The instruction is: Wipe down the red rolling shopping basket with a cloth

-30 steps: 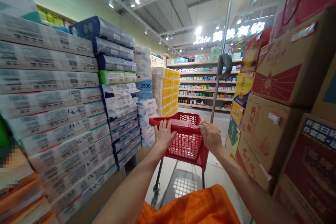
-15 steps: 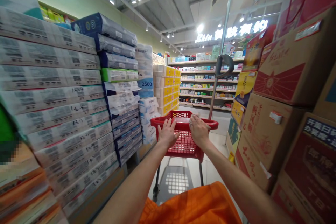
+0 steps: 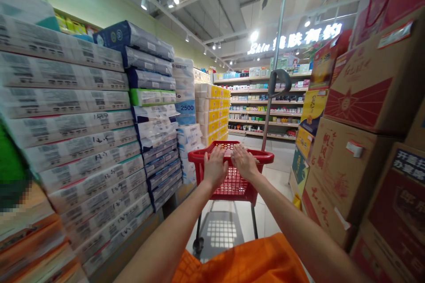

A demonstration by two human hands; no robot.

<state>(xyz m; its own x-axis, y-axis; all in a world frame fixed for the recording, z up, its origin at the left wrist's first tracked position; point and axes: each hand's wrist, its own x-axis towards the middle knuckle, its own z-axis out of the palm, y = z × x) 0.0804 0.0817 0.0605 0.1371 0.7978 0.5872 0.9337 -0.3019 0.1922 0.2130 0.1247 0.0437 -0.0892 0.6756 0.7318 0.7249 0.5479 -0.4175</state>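
Two hands: both laid at the near edge of the red cart [image 3: 264, 157], just beside each other, set in from its left and right corners.
Left hand [image 3: 215, 168]: placed palm down; fingers stretched forward over the near edge, slightly apart.
Right hand [image 3: 245, 164]: turned inward; fingers stretched forward, nearly together; whether anything is held under the palm cannot be told.
Red cart: positioned upright in the aisle, ahead of the orange garment [image 3: 245, 258]; mesh shadow cast on the floor [image 3: 275, 185] below.
Pole [image 3: 278, 31]: seen at the cart's right corner, tilted slightly; grey loop [image 3: 272, 84] carried partway up; attachment at the base cannot be made out.
Left side of aisle: lined with wrapped packs [image 3: 66, 112], handwritten figures marked on several; dark-blue packs [image 3: 149, 48] piled beside them; yellow-and-white packs [image 3: 215, 117] stacked farther on.
Right side of aisle: lined with printed cartons [image 3: 355, 97], stacked one on another.
Far end: filled by shelves [image 3: 267, 112] of small goods, topped by a lit sign [image 3: 295, 40].
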